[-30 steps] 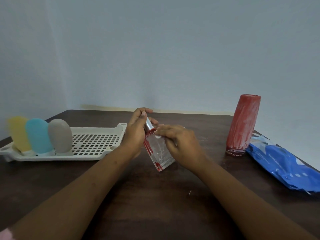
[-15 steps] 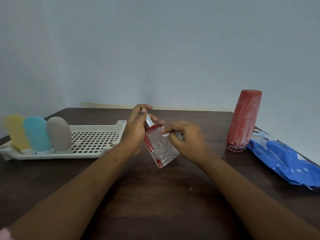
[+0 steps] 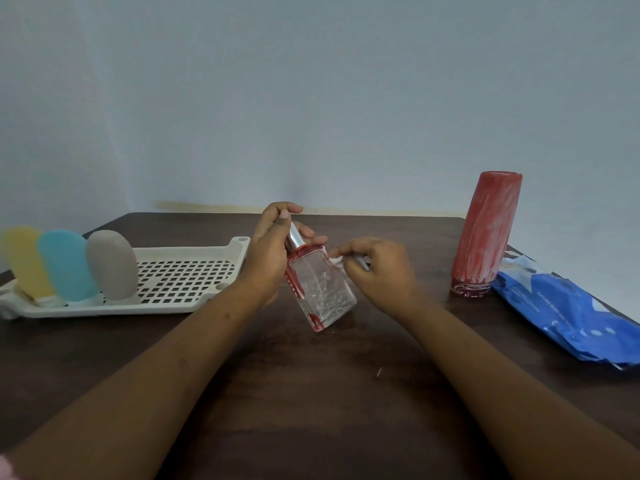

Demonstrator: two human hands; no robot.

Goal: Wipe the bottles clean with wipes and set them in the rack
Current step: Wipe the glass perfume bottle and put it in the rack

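So closest to the camera it's just two bare forearms reaching out over the dark wood bench [image 3: 311,403]. Mid-bench, the left hand [image 3: 266,261] has its grip closed round the silver neck of a clear glass bottle [image 3: 323,292] with red smears along its edges. The bottle is tilted, top leaning left and bottom corner down by the bench, though I can't tell if it actually touches. The right hand [image 3: 381,275] has its grip pinched tight on a little white wipe [image 3: 337,260], right up against the bottle's upper right shoulder. Off to the left is the white slotted rack [image 3: 180,282], with a yellow bottle [image 3: 24,261], blue bottle [image 3: 67,268] and grey bottle [image 3: 111,265] standing side by side at its left end. Far right there's a blue pack of wipes [image 3: 571,313] lying flat, and just beside it a tall red bottle [image 3: 486,237], streaky white, standing up. Plain pale wall [image 3: 311,98] behind it all.
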